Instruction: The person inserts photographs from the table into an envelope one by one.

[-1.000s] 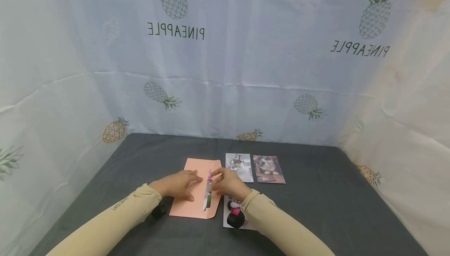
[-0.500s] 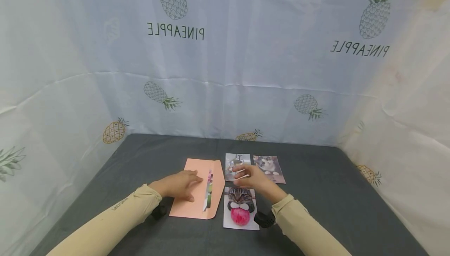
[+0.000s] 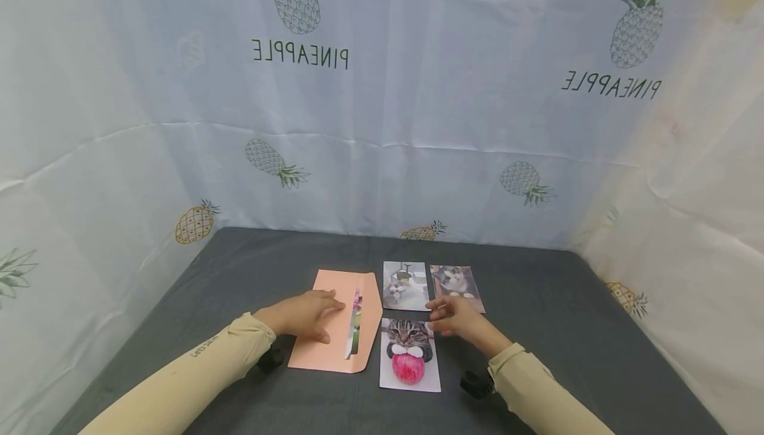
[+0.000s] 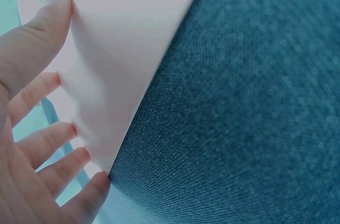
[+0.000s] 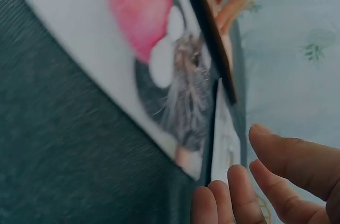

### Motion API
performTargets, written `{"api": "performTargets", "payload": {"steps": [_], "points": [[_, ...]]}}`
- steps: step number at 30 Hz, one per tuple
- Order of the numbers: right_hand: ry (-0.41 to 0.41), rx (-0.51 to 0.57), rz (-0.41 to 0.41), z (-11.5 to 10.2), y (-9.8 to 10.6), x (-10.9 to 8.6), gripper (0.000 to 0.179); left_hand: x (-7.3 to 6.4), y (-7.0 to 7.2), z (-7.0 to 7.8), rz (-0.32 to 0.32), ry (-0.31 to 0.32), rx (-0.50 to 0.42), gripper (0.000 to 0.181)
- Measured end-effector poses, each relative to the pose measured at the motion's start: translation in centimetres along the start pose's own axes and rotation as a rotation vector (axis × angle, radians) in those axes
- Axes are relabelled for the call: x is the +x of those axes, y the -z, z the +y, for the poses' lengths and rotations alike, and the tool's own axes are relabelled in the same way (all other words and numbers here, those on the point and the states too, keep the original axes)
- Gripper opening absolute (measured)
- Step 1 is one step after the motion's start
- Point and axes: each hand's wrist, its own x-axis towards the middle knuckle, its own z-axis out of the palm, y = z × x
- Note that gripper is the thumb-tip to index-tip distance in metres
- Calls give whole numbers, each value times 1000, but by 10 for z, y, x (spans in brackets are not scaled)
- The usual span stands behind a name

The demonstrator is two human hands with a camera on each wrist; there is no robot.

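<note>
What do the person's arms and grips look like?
The left sleeve and right sleeve are long and cream, with small dark lettering on the left one. A black gadget shows by the left wrist, another by the right. Left grip and right grip wear no gloves.

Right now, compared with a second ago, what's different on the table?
The right hand has moved rightward off the envelope to beside the striped-cat picture's upper right corner, uncovering that picture. The left hand stayed on the envelope; the two pictures behind lie as before.
</note>
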Motion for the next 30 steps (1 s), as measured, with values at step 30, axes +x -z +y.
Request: {"api": "performTargets", "payload": {"steps": [30], "points": [[-151, -284, 173, 9, -20, 0, 50, -5, 3, 6, 9, -20, 26, 62]]}}
